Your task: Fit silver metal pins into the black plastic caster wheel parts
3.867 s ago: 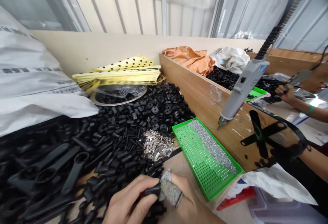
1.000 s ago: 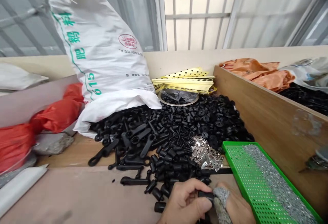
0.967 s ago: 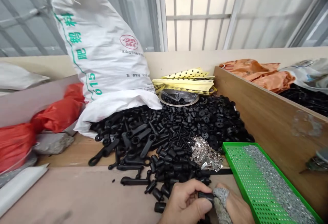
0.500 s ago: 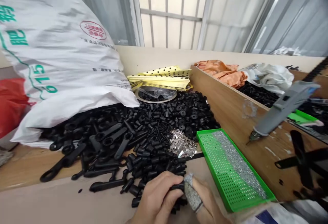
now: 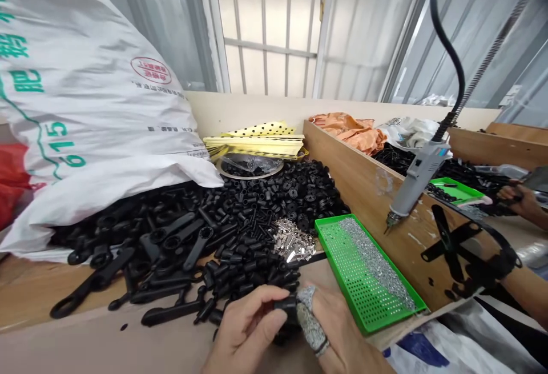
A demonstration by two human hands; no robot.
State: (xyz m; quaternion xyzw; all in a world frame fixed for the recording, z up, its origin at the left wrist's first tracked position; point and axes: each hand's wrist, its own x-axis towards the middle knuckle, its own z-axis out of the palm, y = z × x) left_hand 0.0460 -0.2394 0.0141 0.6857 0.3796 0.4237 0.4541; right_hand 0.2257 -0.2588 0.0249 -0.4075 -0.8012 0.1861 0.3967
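The left hand (image 5: 245, 335) pinches a black tube (image 5: 286, 304) lying crosswise, its right end against the right hand (image 5: 342, 337), whose grip is unclear.

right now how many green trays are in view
2. One green perforated plastic tray lies beside the pile of black plastic parts. The other green tray sits past the wooden divider, in the next compartment. Others may be hidden.

Low in mid-frame, the left hand (image 5: 246, 337) is left bare; a grey knitted finger sleeve (image 5: 309, 320), seemingly dark-banded, is worn on the right hand (image 5: 342, 340).
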